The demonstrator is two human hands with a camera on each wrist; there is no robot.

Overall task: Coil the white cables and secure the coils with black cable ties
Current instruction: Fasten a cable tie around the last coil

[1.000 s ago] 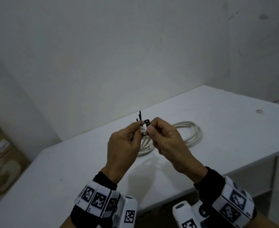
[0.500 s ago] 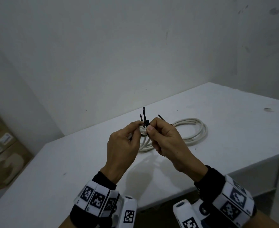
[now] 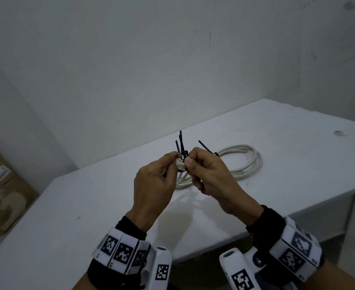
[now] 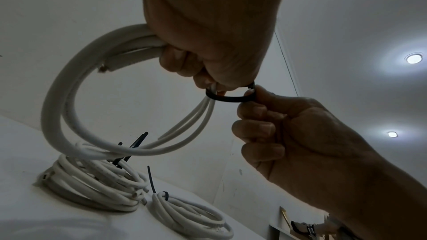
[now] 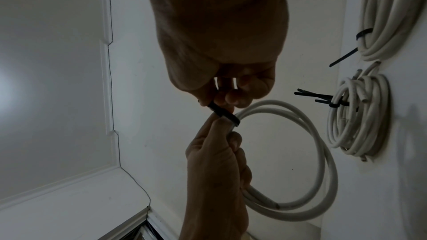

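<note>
your left hand is raised above the white tabletop, its fingers curled tight round a small coil of white round cable; the loop hangs below your fist, clear of the table. a black plastic cable tie circles the gathered strands just beside your left fingertips, and it is loose, with a gap showing between the band and the cable. your right hand pinches that tie at its head between thumb and forefinger, the other fingers folded in against the palm. in the head view the tie's thin tail stands upright above the two hands.

behind your hands, on the table, lies a wide flat coil of white cable with a black tie round it, its tail slanting up. the wrist views show a second, thicker bundle of white cable on the table near that one, bound by black ties with tails sticking out. brown cardboard boxes stand on the floor to the left of the table.
</note>
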